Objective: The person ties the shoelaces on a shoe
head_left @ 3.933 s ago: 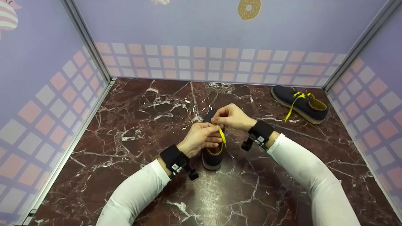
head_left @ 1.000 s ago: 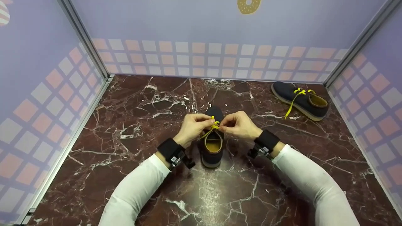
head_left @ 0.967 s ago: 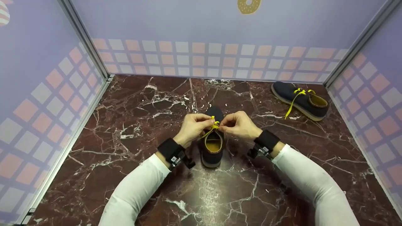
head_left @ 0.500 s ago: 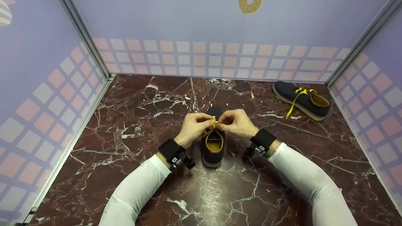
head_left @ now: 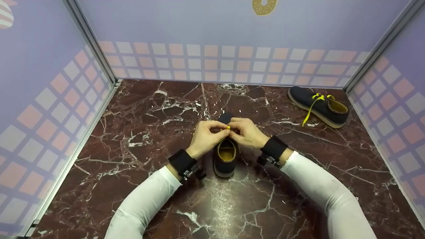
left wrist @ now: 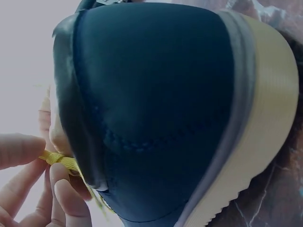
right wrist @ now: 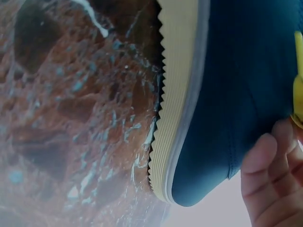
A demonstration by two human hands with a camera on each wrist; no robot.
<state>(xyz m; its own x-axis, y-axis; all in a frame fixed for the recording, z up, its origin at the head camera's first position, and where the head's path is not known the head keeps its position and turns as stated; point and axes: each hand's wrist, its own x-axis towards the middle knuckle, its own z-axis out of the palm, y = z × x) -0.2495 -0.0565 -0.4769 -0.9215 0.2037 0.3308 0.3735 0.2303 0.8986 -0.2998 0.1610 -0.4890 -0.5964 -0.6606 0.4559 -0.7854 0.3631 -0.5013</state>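
A dark navy shoe (head_left: 223,170) with a yellow-tan lining stands on the floor, toe pointing away. Both hands meet over its front and cover most of the lacing. My left hand (head_left: 206,136) pinches the yellow shoelace (head_left: 228,127) between thumb and forefinger. From the right, my right hand (head_left: 248,133) holds the lace too, its fingertips right against those of the left. Seen from the left wrist, the shoelace (left wrist: 66,163) is drawn up between fingers beside the shoe's side (left wrist: 156,80). In the right wrist view, curled fingers (right wrist: 260,156) sit just below the yellow lace (right wrist: 298,97).
A second navy shoe (head_left: 318,106) with a loosely hanging yellow lace lies at the back right, near the corner. The floor (head_left: 149,186) is dark red marble pattern. Lilac panels (head_left: 186,26) with a checked band enclose the back and both sides.
The hands have moved from pulling the lace up, to spreading it apart over the shoe, to coming together. In the last half second the right hand moved left until it met the left fingertips.
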